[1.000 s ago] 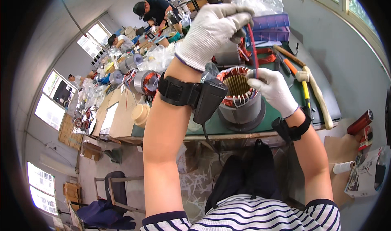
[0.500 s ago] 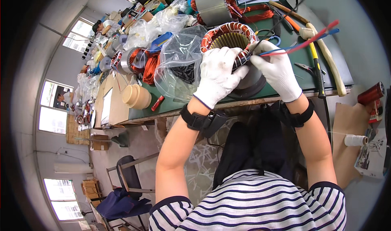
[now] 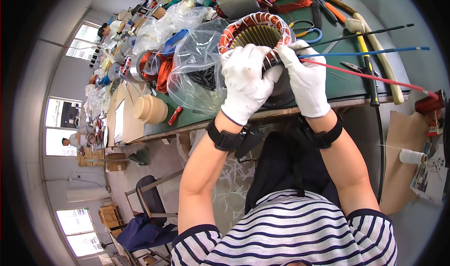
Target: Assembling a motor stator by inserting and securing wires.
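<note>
In the head view, the one view here, a round motor stator (image 3: 255,31) sits in the upper middle of the frame on a green-topped workbench (image 3: 347,83). It is a ring of thin grey steel laminations, ribbed on the inside, with glossy copper windings bundled around its rim and bound with pale tape.

Both hands wear white knitted gloves with a fine woven texture. The left hand (image 3: 246,80) lies just below the stator's near rim, fingers curled and closed over the winding edge. The right hand (image 3: 307,78) is just beside it, to its right, fingers pinched shut where three long thin leads leave the coil. These are a black lead (image 3: 370,32), a blue lead (image 3: 375,52) and a red lead (image 3: 375,77). They fan out straight toward the right edge of the frame, smooth and tube-like. Each wrist carries a black strap.

Left of the stator lies a crumpled clear plastic bag (image 3: 197,73), shiny and creased, with dark parts inside. Further left, a squat tan roll of tape (image 3: 150,109) stands on the bench edge. In the upper right, a long pale wooden handle (image 3: 379,50) curves across the green top. At the far right, a small spool of white thread (image 3: 412,156) rests on brown cardboard.
</note>
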{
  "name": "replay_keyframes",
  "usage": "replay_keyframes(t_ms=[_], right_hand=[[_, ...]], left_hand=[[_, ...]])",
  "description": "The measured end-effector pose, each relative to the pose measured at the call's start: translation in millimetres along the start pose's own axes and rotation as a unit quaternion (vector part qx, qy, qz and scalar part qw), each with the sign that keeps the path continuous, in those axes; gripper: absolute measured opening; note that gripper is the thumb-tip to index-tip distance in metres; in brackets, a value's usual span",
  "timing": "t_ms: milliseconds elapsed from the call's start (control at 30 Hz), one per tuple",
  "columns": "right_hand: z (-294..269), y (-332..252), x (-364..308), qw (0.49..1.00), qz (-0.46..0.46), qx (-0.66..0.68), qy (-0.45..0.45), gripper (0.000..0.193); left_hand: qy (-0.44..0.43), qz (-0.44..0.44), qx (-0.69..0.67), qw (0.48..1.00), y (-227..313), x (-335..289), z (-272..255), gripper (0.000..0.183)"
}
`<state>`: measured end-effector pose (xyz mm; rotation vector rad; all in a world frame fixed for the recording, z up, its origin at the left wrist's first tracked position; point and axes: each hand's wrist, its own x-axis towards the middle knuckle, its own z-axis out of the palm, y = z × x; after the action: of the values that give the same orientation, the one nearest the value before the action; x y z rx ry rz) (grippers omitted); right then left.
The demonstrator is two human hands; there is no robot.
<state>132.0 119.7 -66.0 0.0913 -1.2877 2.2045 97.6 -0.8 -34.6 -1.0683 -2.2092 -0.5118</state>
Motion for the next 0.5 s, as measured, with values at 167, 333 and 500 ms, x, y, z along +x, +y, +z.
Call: replay_keyframes(t_ms=[167,333,500], right_hand=[[-21.0,-3.2,8.3,0.997,0.037,-0.037,-0.062,0.013],[-18.5,-4.3,9.1,0.996,0.086,-0.003,-0.006,0.012],[-20.7,2.8,11.8,0.998,0.059,0.009,-0.034,0.012]], left_hand=[[0.006,0.026,-0.016,1.0,-3.7,-0.9,3.7,0.031],[0.01,0.014,0.006,1.0,-0.9,-3.4,3.1,0.029],[0.033,0.039,0.003,0.999,-11.5,0.3,7.5,0.031]])
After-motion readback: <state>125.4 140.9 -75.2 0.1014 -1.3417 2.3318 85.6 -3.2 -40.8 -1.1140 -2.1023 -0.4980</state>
